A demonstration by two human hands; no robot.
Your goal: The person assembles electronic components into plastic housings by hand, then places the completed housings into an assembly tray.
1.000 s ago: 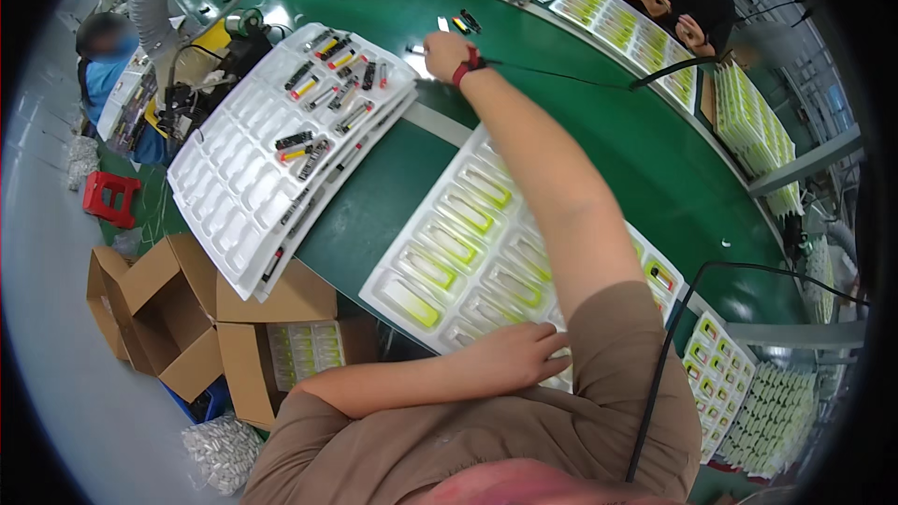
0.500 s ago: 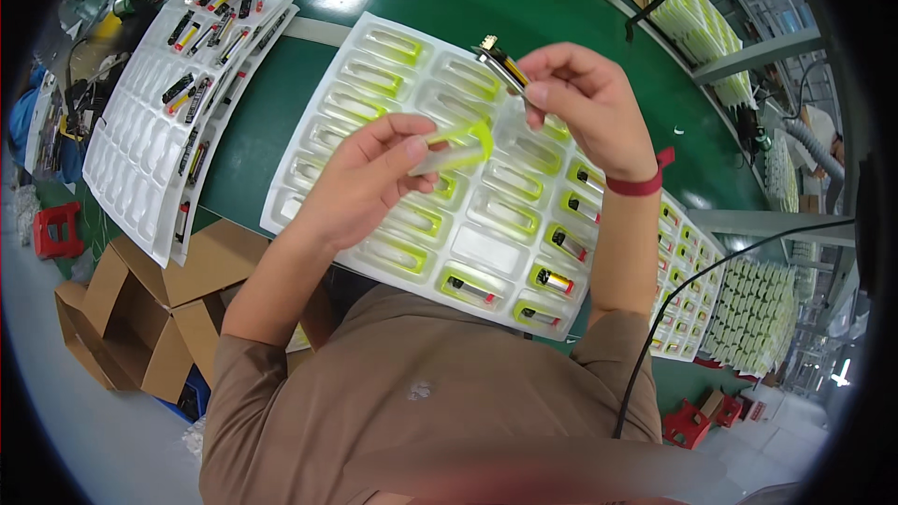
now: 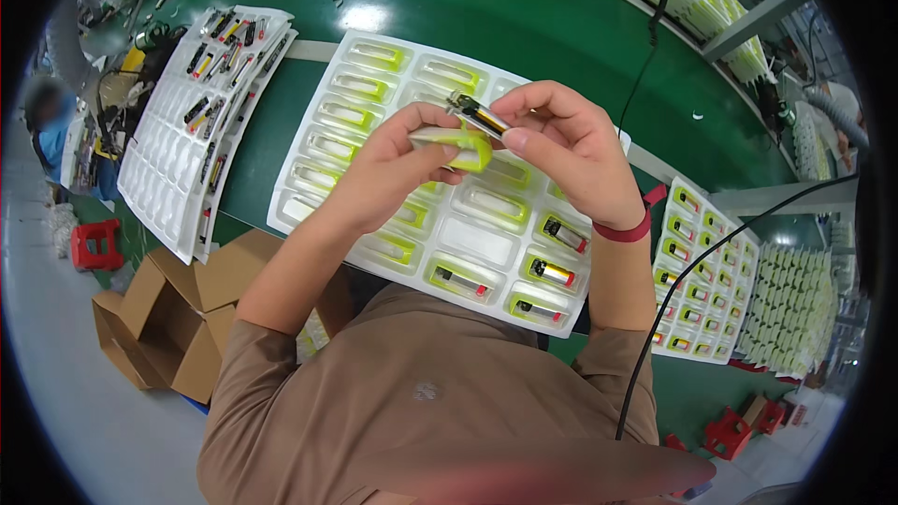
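Observation:
My left hand [image 3: 400,166] pinches a small yellow-green and clear plastic casing [image 3: 474,151] between thumb and fingers. Held in my right hand [image 3: 569,151] is a slim battery assembly [image 3: 481,115], black and yellow with a metallic end. Its metallic end sits close above the casing; whether they touch I cannot tell. Beneath both hands lies a white moulded tray [image 3: 477,239] with rows of similar green-edged casings. Several casings in its near right part hold battery assemblies, such as one yellow and red piece [image 3: 552,271]. My hands hide part of the tray's middle.
Stacked white trays [image 3: 154,178] with loose battery assemblies stand at the left. Another filled tray [image 3: 697,295] is at the right, with more stacked trays [image 3: 788,304] beyond it. A black cable [image 3: 739,227] crosses the right side. An open cardboard box [image 3: 168,318] sits lower left.
My hands have come closer together. The battery assembly has moved down and left to the casing, and the casing is turned. The whole view has shifted slightly.

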